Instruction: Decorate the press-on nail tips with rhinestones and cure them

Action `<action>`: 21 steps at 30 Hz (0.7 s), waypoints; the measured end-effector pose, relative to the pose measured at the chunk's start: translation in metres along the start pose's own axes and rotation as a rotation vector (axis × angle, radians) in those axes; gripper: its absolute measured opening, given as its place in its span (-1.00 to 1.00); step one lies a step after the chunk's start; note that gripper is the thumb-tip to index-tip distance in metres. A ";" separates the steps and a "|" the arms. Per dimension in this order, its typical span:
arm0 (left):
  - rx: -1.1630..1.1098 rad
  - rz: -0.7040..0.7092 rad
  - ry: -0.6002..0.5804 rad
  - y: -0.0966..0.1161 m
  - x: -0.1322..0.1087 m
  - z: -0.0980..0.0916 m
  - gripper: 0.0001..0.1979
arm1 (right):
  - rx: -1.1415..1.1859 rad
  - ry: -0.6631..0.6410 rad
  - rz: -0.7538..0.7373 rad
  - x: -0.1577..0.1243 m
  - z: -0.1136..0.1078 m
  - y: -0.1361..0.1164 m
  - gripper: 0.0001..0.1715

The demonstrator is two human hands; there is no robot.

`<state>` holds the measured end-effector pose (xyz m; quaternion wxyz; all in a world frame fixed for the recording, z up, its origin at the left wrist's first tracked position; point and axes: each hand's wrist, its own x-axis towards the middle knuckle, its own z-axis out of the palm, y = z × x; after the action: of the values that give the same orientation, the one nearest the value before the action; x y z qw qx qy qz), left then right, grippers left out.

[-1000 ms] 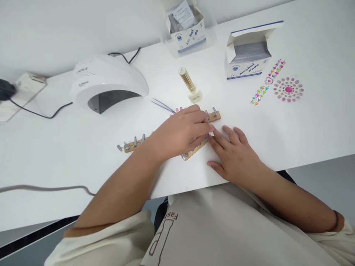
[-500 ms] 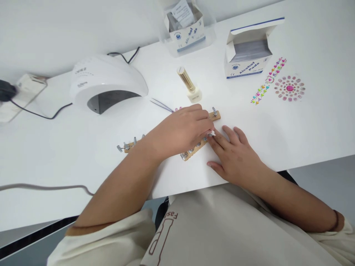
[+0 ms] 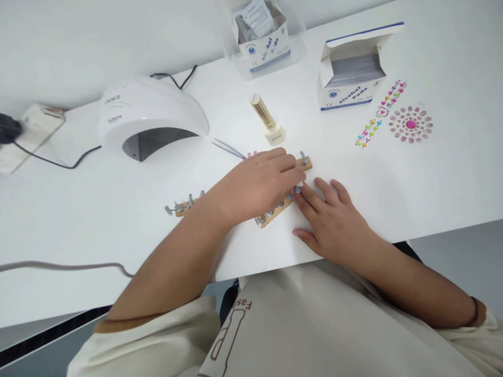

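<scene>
My left hand point(image 3: 259, 186) lies curled over thin wooden strips that carry small grey nail tips. Its fingertips pinch a small white piece point(image 3: 301, 185) that I cannot identify. One strip point(image 3: 275, 212) juts out below the hand, another point(image 3: 181, 206) pokes out to the left, and a third end point(image 3: 305, 163) shows at the upper right. My right hand point(image 3: 334, 222) rests flat on the white table with fingers spread and empty, its index fingertip touching the near strip's end.
A white nail lamp point(image 3: 151, 118) stands at the back left, with a gold-capped polish bottle point(image 3: 269, 121) and tweezers point(image 3: 228, 148) behind my hands. Two open alcohol pad boxes point(image 3: 349, 78) point(image 3: 263, 39) and gem stickers point(image 3: 411, 124) lie right. A cable point(image 3: 58, 267) runs along the near left edge.
Hardly anything differs; my left hand has shifted very slightly on the strips and the view has drifted a little. My right hand stays flat.
</scene>
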<state>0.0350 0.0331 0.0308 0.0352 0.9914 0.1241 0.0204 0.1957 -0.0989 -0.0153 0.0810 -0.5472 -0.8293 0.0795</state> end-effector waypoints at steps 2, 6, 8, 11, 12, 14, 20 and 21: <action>-0.001 0.018 -0.005 -0.001 -0.002 0.000 -0.79 | 0.000 0.000 0.001 0.000 0.000 0.000 -0.25; -0.023 0.035 0.010 -0.002 -0.005 -0.001 -0.80 | -0.005 0.001 -0.001 0.000 0.001 0.000 -0.24; -0.028 0.042 0.029 -0.002 -0.007 -0.001 -0.80 | -0.005 0.002 0.000 0.000 0.001 0.000 -0.23; -0.020 0.049 0.059 -0.002 -0.007 -0.001 -0.80 | 0.001 -0.004 0.004 -0.001 0.001 0.000 -0.24; -0.013 0.049 0.065 -0.002 -0.007 0.000 -0.80 | 0.002 -0.005 0.005 -0.001 0.000 0.000 -0.24; 0.002 0.046 0.078 -0.002 -0.007 0.001 -0.80 | 0.003 -0.009 0.003 -0.001 -0.001 0.000 -0.25; -0.004 0.008 0.090 -0.004 -0.008 0.004 -0.79 | -0.002 -0.011 0.000 0.000 -0.002 0.000 -0.25; -0.021 0.011 0.121 -0.005 -0.008 0.003 -0.79 | -0.004 -0.011 -0.001 0.000 -0.001 0.000 -0.25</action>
<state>0.0260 0.0353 0.0271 0.0380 0.9886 0.1204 0.0818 0.1960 -0.0988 -0.0142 0.0756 -0.5463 -0.8302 0.0808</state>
